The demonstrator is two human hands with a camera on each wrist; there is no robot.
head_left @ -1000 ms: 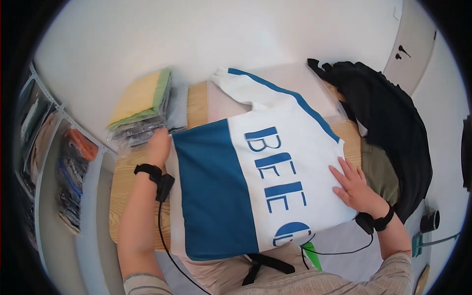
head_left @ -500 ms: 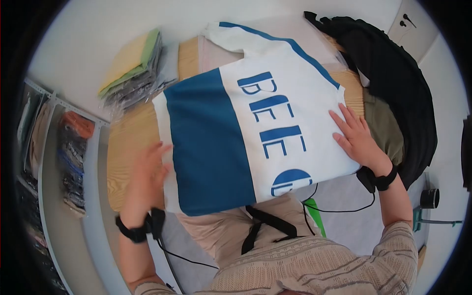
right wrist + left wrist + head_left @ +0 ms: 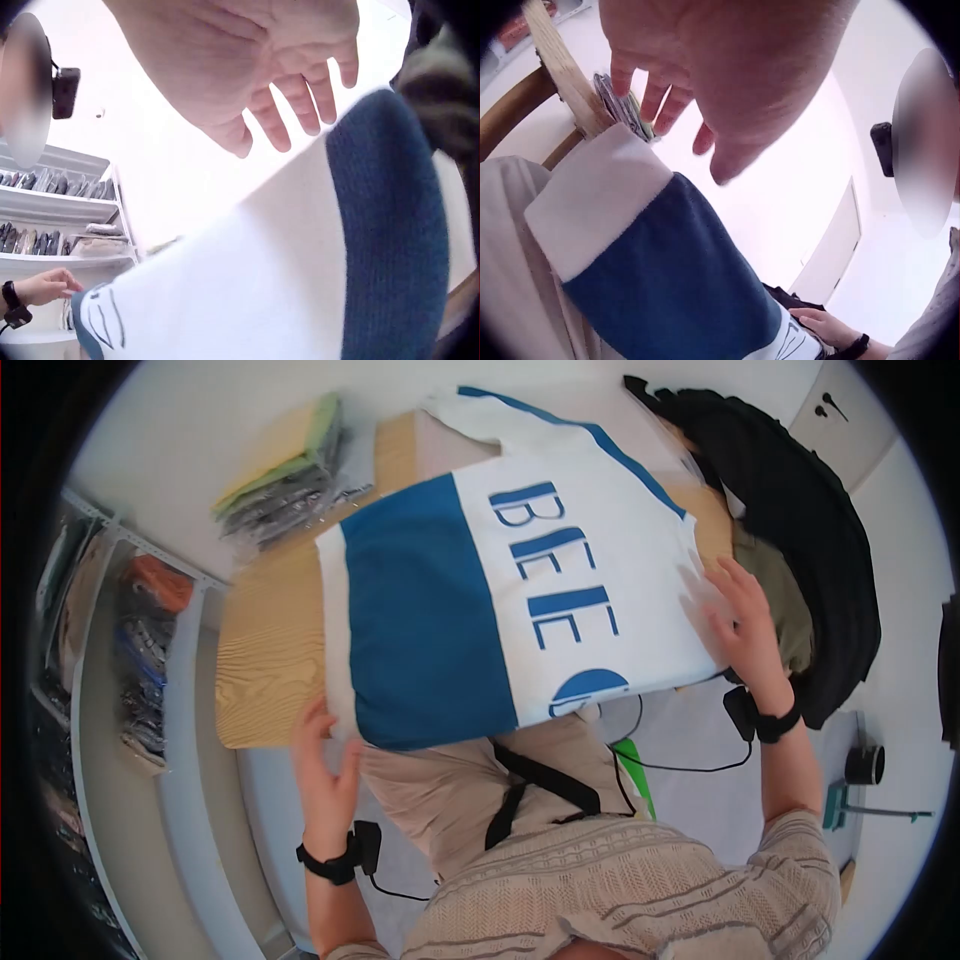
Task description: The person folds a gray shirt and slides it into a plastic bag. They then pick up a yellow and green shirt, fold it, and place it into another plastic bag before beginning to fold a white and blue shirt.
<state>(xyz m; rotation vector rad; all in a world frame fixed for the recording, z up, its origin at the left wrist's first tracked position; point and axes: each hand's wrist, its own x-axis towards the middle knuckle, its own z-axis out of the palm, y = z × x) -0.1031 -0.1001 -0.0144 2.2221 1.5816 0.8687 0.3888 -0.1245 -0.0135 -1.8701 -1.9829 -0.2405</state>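
A white and blue sweatshirt (image 3: 425,620) with large blue letters lies spread over the wooden table, one sleeve (image 3: 570,425) stretched toward the back. Its near edge hangs over the table's front, above the person's lap. At the lower left corner, by the white hem (image 3: 604,199), the left hand (image 3: 328,780) is held with fingers loosely extended and nothing in them. On the other side, the right hand (image 3: 748,622) hovers close over the garment's right edge, its shadow falling on the white cloth. In the right wrist view its fingers (image 3: 300,105) are spread, with nothing gripped.
Folded garments in clear bags (image 3: 285,470) are stacked at the table's back left. A black garment (image 3: 810,550) and an olive one (image 3: 785,595) drape over the right side. Shelves (image 3: 185,690) with bagged clothes stand at left. Bare wood (image 3: 265,660) shows left of the hem.
The left hand has let go of the sweatshirt's far left corner and come down to the near left corner. The right hand, which lay flat on the cloth, has lifted slightly.
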